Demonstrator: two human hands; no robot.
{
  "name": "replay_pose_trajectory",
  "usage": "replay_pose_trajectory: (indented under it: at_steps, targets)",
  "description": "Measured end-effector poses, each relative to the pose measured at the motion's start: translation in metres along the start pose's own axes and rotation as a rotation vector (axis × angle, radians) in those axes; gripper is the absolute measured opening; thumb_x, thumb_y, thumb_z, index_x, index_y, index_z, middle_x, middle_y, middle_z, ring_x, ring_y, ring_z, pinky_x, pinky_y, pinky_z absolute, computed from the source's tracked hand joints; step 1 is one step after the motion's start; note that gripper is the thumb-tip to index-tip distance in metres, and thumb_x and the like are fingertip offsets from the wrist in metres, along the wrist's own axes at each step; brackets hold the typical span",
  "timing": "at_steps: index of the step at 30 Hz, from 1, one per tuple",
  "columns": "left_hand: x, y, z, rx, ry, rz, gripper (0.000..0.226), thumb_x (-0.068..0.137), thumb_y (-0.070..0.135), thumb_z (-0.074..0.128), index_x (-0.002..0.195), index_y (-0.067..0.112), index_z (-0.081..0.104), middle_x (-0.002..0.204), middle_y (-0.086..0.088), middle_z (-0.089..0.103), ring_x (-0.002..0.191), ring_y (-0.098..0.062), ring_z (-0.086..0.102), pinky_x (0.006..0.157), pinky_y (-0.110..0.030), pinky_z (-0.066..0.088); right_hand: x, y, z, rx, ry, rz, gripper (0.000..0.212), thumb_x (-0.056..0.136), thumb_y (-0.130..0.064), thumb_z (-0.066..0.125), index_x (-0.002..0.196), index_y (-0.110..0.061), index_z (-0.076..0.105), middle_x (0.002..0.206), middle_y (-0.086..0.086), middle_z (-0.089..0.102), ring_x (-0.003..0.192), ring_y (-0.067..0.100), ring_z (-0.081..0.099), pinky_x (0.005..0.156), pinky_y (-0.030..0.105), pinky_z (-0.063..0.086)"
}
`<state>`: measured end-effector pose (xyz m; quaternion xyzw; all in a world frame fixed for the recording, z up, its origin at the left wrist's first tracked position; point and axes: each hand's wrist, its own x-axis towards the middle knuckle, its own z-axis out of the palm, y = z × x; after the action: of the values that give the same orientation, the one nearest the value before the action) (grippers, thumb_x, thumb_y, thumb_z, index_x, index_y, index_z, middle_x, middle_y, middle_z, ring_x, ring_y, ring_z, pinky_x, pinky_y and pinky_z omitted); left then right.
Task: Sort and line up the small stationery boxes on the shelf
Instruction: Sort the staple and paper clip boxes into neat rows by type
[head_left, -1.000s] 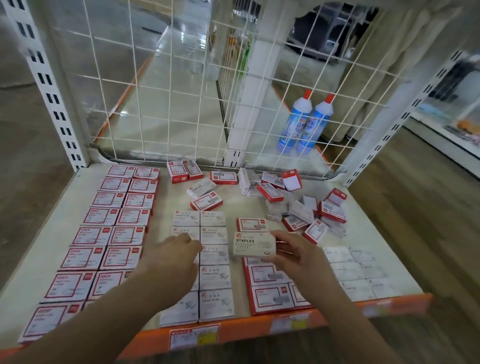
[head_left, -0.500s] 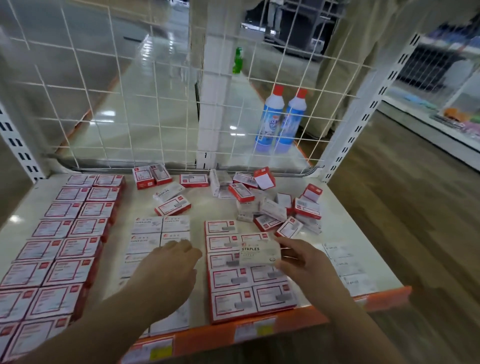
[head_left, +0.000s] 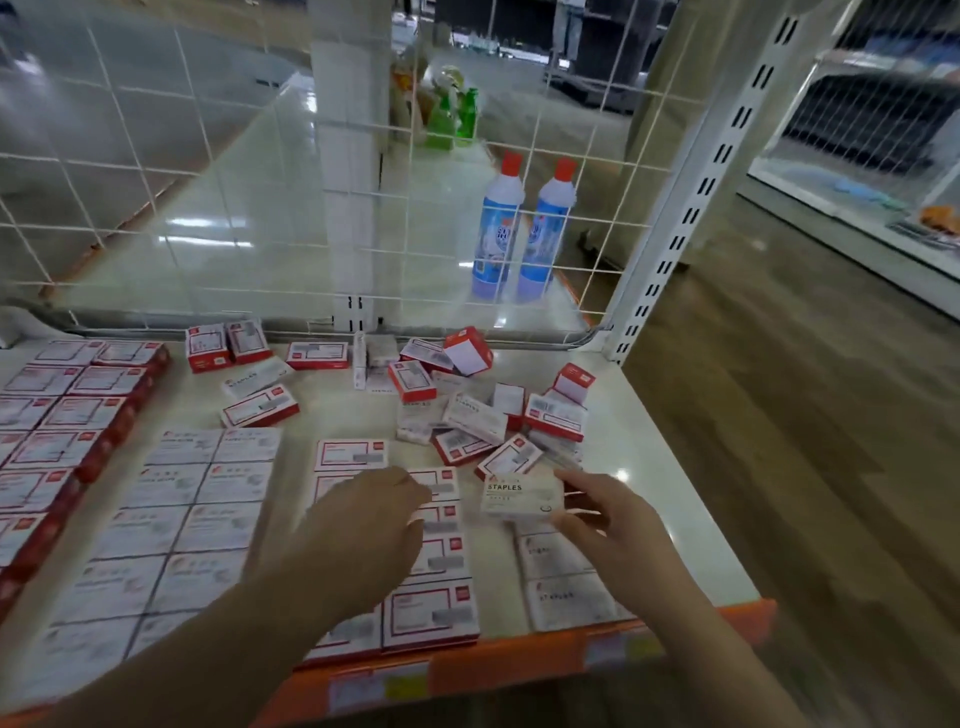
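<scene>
Right hand (head_left: 618, 525) pinches a white staples box (head_left: 522, 499) above the right front of the shelf (head_left: 660, 467); left hand (head_left: 363, 525) hovers flat, holding nothing.

The staples box is pale, flat and rectangular, with "STAPLES" in dark print on its top face and a small red mark at one corner; the right hand grips it by its right end, thumb below and fingers above, just over the head of a column of white boxes (head_left: 563, 577) near the orange front edge (head_left: 519, 660); the left hand lies spread, fingers relaxed, over two columns of red-bordered boxes (head_left: 431, 613); further left run white rows (head_left: 192, 519) and red rows (head_left: 67, 415); a loose heap of boxes (head_left: 483, 410) sits toward the wire grid back (head_left: 467, 218); bare shelf shows right of the heap, up to the right edge.
</scene>
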<state>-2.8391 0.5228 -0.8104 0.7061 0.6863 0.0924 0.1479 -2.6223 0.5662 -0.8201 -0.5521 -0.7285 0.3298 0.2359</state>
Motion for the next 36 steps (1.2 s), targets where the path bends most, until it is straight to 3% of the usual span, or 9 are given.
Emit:
replay_pose_trajectory:
  at_steps: [4, 9, 16, 18, 25, 31, 36]
  targets:
    - [0.007, 0.024, 0.018, -0.070, -0.016, 0.004, 0.035, 0.097, 0.033, 0.038, 0.131, 0.032, 0.044, 0.137, 0.012, 0.044, 0.124, -0.006, 0.040, 0.106, -0.025, 0.033, 0.010, 0.019, -0.017, -0.046, 0.032, -0.003, 0.034, 0.089, -0.021, 0.058, 0.121, -0.031, 0.051, 0.108, -0.013, 0.055, 0.094, 0.000, 0.055, 0.078, 0.012, 0.046]
    - [0.009, 0.053, 0.034, -0.018, -0.083, 0.115, 0.038, 0.098, 0.034, 0.035, 0.136, 0.029, 0.038, 0.140, 0.009, 0.039, 0.126, -0.008, 0.036, 0.107, -0.026, 0.031, 0.026, 0.042, -0.034, -0.100, 0.058, 0.002, 0.038, 0.090, -0.017, 0.058, 0.128, -0.015, 0.052, 0.105, -0.007, 0.052, 0.088, 0.001, 0.054, 0.067, 0.007, 0.042]
    - [0.021, 0.066, 0.050, 0.012, -0.118, 0.159, 0.046, 0.099, 0.035, 0.033, 0.144, 0.028, 0.026, 0.152, 0.009, 0.023, 0.138, -0.009, 0.022, 0.114, -0.034, 0.023, 0.044, 0.048, -0.030, -0.153, 0.012, -0.048, 0.037, 0.091, -0.016, 0.056, 0.128, -0.016, 0.052, 0.105, -0.007, 0.051, 0.085, -0.002, 0.050, 0.065, 0.001, 0.040]
    - [0.023, 0.067, 0.054, 0.018, -0.120, 0.166, 0.047, 0.099, 0.036, 0.033, 0.145, 0.027, 0.024, 0.153, 0.009, 0.020, 0.139, -0.008, 0.020, 0.114, -0.031, 0.020, 0.048, 0.048, -0.029, -0.152, 0.014, -0.069, 0.036, 0.091, -0.016, 0.057, 0.127, -0.016, 0.054, 0.107, -0.005, 0.054, 0.082, -0.003, 0.049, 0.065, 0.000, 0.039]
    - [0.028, 0.073, 0.055, -0.029, -0.099, 0.151, 0.042, 0.099, 0.036, 0.033, 0.140, 0.026, 0.033, 0.145, 0.009, 0.029, 0.127, -0.007, 0.038, 0.100, -0.027, 0.033, 0.053, 0.051, -0.025, -0.119, 0.052, -0.071, 0.037, 0.088, -0.019, 0.062, 0.124, -0.015, 0.056, 0.108, -0.003, 0.058, 0.091, 0.006, 0.055, 0.073, 0.007, 0.041]
    - [0.031, 0.075, 0.058, -0.061, -0.106, 0.137, 0.040, 0.098, 0.037, 0.035, 0.138, 0.027, 0.035, 0.142, 0.010, 0.031, 0.120, -0.005, 0.042, 0.088, -0.020, 0.033, 0.060, 0.047, -0.012, -0.118, 0.076, -0.083, 0.037, 0.087, -0.025, 0.063, 0.122, -0.016, 0.058, 0.111, -0.002, 0.061, 0.093, 0.007, 0.057, 0.080, 0.016, 0.048]
    - [0.032, 0.074, 0.059, -0.053, -0.117, 0.146, 0.041, 0.098, 0.036, 0.035, 0.138, 0.026, 0.036, 0.141, 0.009, 0.031, 0.119, -0.007, 0.043, 0.095, -0.025, 0.041, 0.065, 0.040, -0.007, -0.116, 0.090, -0.084, 0.032, 0.087, -0.022, 0.063, 0.118, -0.015, 0.059, 0.109, -0.001, 0.060, 0.093, 0.010, 0.056, 0.078, 0.014, 0.043]
